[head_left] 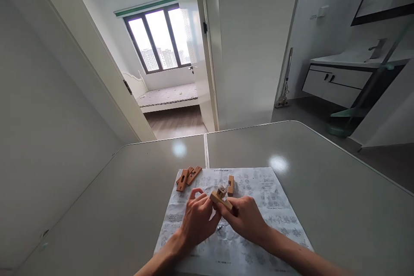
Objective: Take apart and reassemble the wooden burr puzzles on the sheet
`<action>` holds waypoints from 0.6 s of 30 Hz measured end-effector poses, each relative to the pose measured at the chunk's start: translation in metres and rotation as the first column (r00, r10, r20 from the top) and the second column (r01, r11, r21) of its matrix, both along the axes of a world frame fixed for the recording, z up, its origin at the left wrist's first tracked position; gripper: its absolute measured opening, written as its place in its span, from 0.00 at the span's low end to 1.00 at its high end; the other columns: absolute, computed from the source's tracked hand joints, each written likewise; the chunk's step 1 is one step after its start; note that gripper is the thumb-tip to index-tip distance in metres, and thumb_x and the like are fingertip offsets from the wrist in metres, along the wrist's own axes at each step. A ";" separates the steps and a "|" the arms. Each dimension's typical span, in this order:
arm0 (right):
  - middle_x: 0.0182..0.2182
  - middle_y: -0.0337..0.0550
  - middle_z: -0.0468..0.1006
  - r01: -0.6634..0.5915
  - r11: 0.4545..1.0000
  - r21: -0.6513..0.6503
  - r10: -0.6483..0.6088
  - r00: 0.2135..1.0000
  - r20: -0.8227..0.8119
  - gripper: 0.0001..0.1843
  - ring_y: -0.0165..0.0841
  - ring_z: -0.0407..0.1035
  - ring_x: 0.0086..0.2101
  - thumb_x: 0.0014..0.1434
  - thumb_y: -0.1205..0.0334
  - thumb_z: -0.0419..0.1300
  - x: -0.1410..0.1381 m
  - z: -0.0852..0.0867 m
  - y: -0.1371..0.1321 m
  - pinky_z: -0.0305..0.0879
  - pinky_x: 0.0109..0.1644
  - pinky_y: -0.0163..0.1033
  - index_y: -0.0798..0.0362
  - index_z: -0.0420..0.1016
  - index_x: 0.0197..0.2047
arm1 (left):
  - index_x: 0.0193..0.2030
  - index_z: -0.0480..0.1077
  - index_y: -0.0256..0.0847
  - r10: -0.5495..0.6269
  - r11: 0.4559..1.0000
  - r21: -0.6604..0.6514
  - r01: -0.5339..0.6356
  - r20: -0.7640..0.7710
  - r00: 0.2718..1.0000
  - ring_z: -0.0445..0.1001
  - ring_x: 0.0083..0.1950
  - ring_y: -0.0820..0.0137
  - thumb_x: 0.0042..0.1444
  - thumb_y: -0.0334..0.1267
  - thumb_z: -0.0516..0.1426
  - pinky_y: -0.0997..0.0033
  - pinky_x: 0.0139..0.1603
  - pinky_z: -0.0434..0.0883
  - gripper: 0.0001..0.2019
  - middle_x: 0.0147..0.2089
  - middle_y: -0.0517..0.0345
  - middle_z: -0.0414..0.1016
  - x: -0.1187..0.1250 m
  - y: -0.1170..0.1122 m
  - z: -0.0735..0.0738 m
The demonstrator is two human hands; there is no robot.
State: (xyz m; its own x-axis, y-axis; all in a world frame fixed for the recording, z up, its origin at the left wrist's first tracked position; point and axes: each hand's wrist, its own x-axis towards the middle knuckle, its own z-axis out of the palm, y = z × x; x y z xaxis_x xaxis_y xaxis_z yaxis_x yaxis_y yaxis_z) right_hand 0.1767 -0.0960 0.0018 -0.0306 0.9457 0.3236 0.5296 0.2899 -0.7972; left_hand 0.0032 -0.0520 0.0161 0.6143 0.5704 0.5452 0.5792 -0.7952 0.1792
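Grey tabletop, bearing a printed sheet. My left hand and right hand, together above the sheet, both clamped on wood. Overlapping wooden pieces, at the sheet's far left corner. Crossed wooden bars, held between my hands. Notched block, just beyond.

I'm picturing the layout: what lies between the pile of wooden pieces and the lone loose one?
Printed paper lies between the pile and the lone piece, in the head view.

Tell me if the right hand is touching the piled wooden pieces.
No, the right hand grips a separate block, with the pile away to its left.
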 end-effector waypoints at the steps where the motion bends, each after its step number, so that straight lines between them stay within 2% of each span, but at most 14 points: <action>1: 0.15 0.31 0.53 -0.006 1.000 -0.004 0.006 1.000 -0.002 0.29 0.26 0.42 0.20 0.67 0.49 0.57 0.000 0.000 0.000 0.42 0.27 0.36 0.52 0.50 0.20 | 0.28 0.64 0.42 0.006 1.000 0.030 -0.006 -0.012 1.000 0.71 0.26 0.71 0.59 0.29 0.56 0.59 0.54 0.65 0.09 0.23 0.65 0.71 0.000 -0.001 0.002; 4: 0.13 0.33 0.54 0.025 0.999 0.030 -0.026 0.999 0.033 0.30 0.26 0.43 0.18 0.68 0.48 0.55 -0.003 0.000 0.000 0.42 0.27 0.37 0.52 0.50 0.19 | 0.28 0.65 0.42 0.047 0.994 0.104 -0.043 -0.035 0.998 0.72 0.28 0.70 0.59 0.28 0.56 0.54 0.60 0.63 0.09 0.23 0.65 0.72 0.001 -0.003 0.007; 8: 0.12 0.36 0.59 0.106 0.994 0.036 -0.109 0.991 0.081 0.30 0.26 0.45 0.17 0.68 0.49 0.54 -0.008 -0.003 0.001 0.42 0.28 0.39 0.52 0.55 0.17 | 0.26 0.63 0.42 0.081 0.988 0.133 -0.072 -0.063 0.995 0.73 0.28 0.70 0.59 0.27 0.55 0.53 0.62 0.61 0.12 0.22 0.65 0.71 0.001 -0.002 0.005; 11: 0.12 0.34 0.55 0.047 0.999 -0.018 -0.046 0.998 0.034 0.30 0.26 0.44 0.18 0.66 0.49 0.57 -0.008 -0.005 0.003 0.43 0.27 0.38 0.51 0.51 0.17 | 0.26 0.63 0.42 0.081 0.992 0.099 -0.073 -0.080 0.993 0.73 0.29 0.69 0.58 0.27 0.56 0.51 0.63 0.61 0.11 0.23 0.64 0.71 0.000 0.000 0.002; 15: 0.15 0.32 0.53 -0.083 0.996 -0.033 0.080 0.994 -0.075 0.28 0.26 0.44 0.19 0.65 0.51 0.58 -0.004 -0.007 0.003 0.44 0.26 0.37 0.50 0.50 0.19 | 0.28 0.63 0.42 0.017 0.997 -0.074 -0.021 -0.048 0.999 0.71 0.28 0.69 0.57 0.26 0.54 0.54 0.59 0.65 0.09 0.24 0.64 0.70 -0.004 0.003 -0.001; 18: 0.16 0.31 0.54 -0.134 0.991 -0.026 0.129 0.983 -0.134 0.27 0.26 0.46 0.20 0.67 0.51 0.57 -0.003 -0.008 0.003 0.45 0.27 0.37 0.50 0.51 0.21 | 0.34 0.63 0.43 -0.043 0.944 -0.324 0.057 0.051 0.998 0.71 0.32 0.67 0.63 0.30 0.52 0.62 0.48 0.70 0.06 0.30 0.59 0.73 -0.006 0.002 0.002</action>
State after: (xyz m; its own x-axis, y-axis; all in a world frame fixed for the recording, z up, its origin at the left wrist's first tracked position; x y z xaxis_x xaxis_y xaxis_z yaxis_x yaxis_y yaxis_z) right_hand 0.1737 -0.0935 -0.0060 -0.1149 0.9471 0.2997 0.3786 0.3207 -0.8682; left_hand -0.0033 -0.0503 0.0180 0.6267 0.6901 0.3619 0.5265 -0.7174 0.4562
